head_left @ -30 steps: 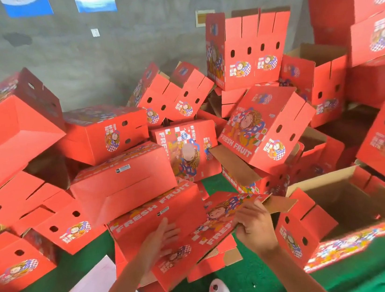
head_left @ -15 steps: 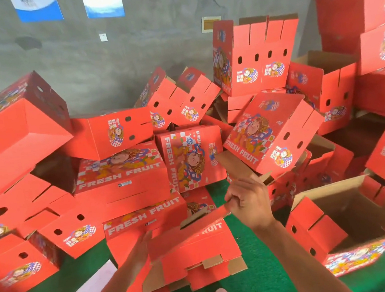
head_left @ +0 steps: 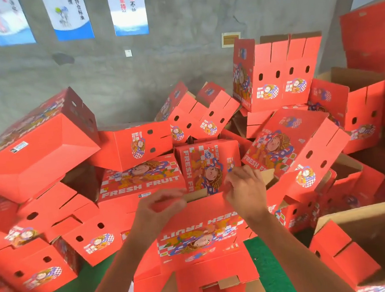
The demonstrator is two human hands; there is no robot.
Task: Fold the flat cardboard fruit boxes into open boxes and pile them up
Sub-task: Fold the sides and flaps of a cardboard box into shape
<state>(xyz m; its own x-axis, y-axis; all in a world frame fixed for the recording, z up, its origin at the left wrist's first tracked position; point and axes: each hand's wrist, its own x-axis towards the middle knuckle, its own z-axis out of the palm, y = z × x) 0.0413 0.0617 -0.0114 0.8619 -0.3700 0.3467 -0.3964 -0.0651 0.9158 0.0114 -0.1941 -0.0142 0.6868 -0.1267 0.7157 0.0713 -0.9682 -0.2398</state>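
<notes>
I hold a red cardboard fruit box (head_left: 198, 238) upright in front of me, its "FRESH FRUIT" print upside down and its bottom flaps hanging loose below. My left hand (head_left: 160, 208) grips the box's top edge at the left corner with curled fingers. At the right corner, my right hand (head_left: 246, 187) pinches the same top edge. A brown inner flap shows between my hands. Behind the box rises a jumbled pile of folded red boxes (head_left: 139, 177).
An open folded box (head_left: 360, 241) lies at the right with its brown inside showing. Stacked red boxes (head_left: 372, 34) stand at the far right. Green matting (head_left: 271, 265) covers the floor. A grey wall with posters (head_left: 127, 10) closes the back.
I have lifted the flat box off the floor stack and raised it upright. Both hands moved up to its top edge. My view has tilted up toward the wall.
</notes>
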